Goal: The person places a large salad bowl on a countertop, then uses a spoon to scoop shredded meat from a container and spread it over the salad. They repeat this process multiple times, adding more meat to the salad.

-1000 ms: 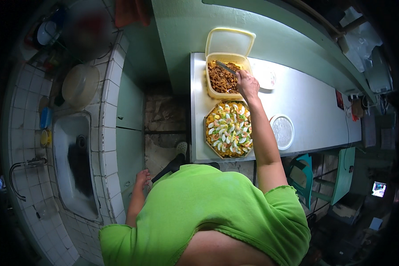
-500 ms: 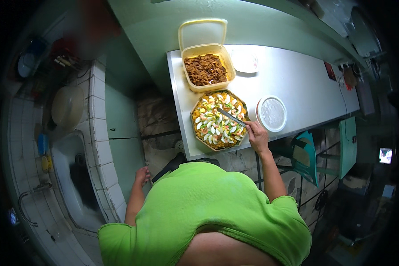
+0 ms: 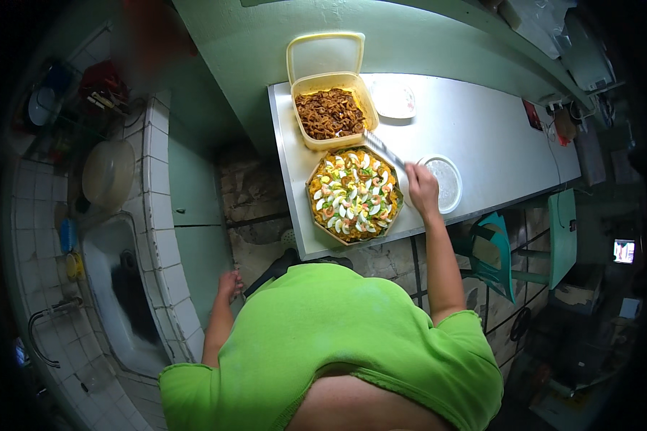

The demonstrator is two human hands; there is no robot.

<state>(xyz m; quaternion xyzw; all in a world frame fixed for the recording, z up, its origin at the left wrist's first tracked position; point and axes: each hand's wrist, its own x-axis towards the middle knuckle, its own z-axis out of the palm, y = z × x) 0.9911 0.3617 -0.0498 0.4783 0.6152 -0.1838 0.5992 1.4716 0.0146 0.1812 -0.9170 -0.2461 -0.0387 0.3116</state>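
Note:
My right hand [image 3: 423, 188] is closed round the end of slim metal tongs [image 3: 385, 149], held over the table. Their tip reaches the near right corner of a yellowish plastic container [image 3: 374, 115] with brown shredded food [image 3: 329, 113] inside. Just below the tongs sits an eight-sided tray [image 3: 323, 228] of orange-yellow food [image 3: 354, 194], topped with egg slices, shrimp and green bits. My left hand [image 3: 228, 285] hangs low at my side, away from the table. Its fingers look loosely bent and apart, with nothing seen in them.
On the white table [image 3: 503, 136] stand a round tub with a whitish lid [image 3: 447, 185] beside my right wrist and a white dish [image 3: 395, 100] farther back. A green chair [image 3: 496, 251] is at the right. To the left is a tiled counter with a sink [image 3: 122, 287].
My right hand has lifted the tongs off the tray's toppings and moved them away from me, toward the container's near corner. My left hand has stayed in place.

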